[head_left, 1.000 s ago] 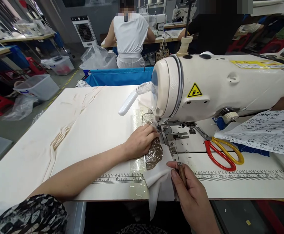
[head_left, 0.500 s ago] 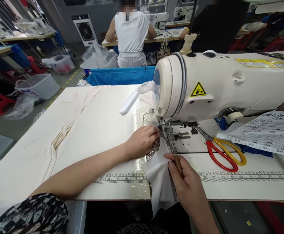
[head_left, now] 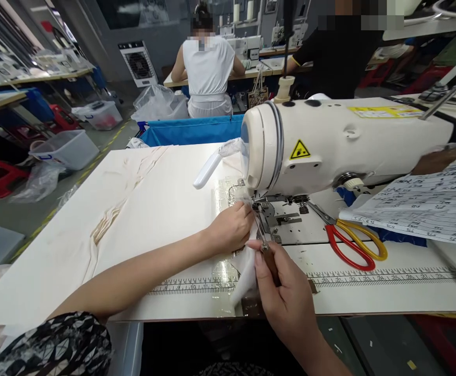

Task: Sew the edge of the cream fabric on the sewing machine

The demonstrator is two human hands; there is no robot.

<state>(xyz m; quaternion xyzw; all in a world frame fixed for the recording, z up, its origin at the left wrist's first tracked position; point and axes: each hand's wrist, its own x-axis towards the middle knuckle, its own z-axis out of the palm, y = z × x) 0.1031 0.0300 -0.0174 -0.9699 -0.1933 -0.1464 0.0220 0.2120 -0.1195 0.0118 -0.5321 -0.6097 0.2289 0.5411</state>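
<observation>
The sewing machine (head_left: 322, 136) stands over the table, its needle area just ahead of both hands. My left hand (head_left: 231, 228) is closed at the left of the presser foot, fingertips pinching white fabric (head_left: 245, 277) that runs toward the table's front edge. In my right hand (head_left: 286, 287) is an awl (head_left: 270, 261) with a wooden handle and a thin metal shaft. Its shaft points at the presser foot; the tip is hard to make out there. My right index finger reaches along the handle beside the fabric.
Red-and-yellow scissors (head_left: 355, 243) lie right of the needle area, near a sheet of handwritten paper (head_left: 416, 203). A printed ruler scale (head_left: 369, 278) runs along the front edge. Pale fabric (head_left: 106, 222) lies at left. Beyond a blue cloth bin (head_left: 192, 130), a person in white (head_left: 208, 68) sits.
My right hand and the awl have moved left and forward, toward the presser foot. The white fabric, which hung over the front edge, is now bunched farther left on the table. My view has shifted slightly.
</observation>
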